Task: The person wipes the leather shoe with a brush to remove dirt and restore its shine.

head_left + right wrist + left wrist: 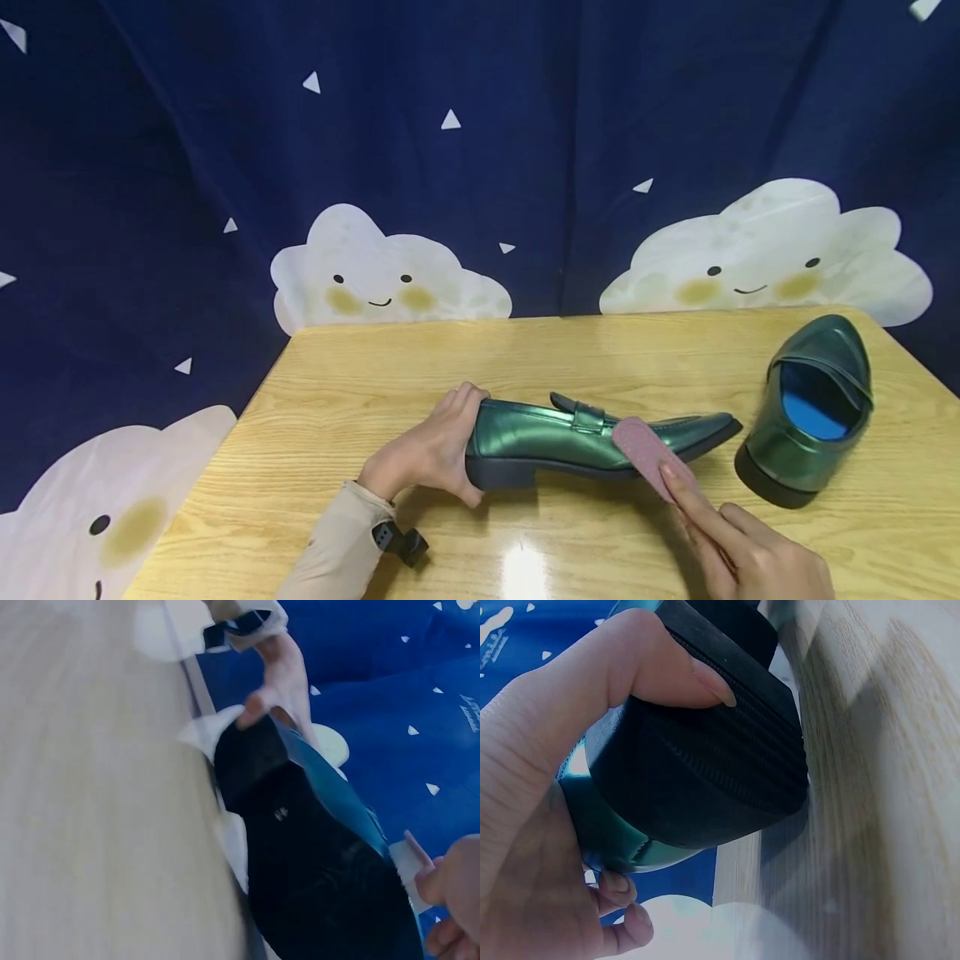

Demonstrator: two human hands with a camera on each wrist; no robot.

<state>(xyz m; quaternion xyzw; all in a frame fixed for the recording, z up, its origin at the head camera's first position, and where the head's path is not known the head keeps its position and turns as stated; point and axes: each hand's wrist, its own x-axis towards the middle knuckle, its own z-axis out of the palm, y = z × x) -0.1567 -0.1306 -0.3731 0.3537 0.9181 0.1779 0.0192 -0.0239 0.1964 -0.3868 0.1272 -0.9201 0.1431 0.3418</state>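
Note:
A shiny green loafer (547,437) with a dark sole is held sideways over the table, its toe pointing right. My left hand (438,442) grips it by the heel end. In the left wrist view the thumb (679,679) lies across the black heel (705,765), with the other fingers on the far side. My right hand (750,546) holds a flat, round-ended pink brush (648,454) against the side of the loafer, near the front. Its pale bristle side (409,874) faces the shoe in the right wrist view, where the dark sole (315,870) shows.
A second green loafer (810,450) with a blue insole stands on the right of the wooden table (360,358), toe pointing away. Behind the table hangs a dark blue curtain (510,158) printed with clouds. A small black device (401,542) is at the left wrist.

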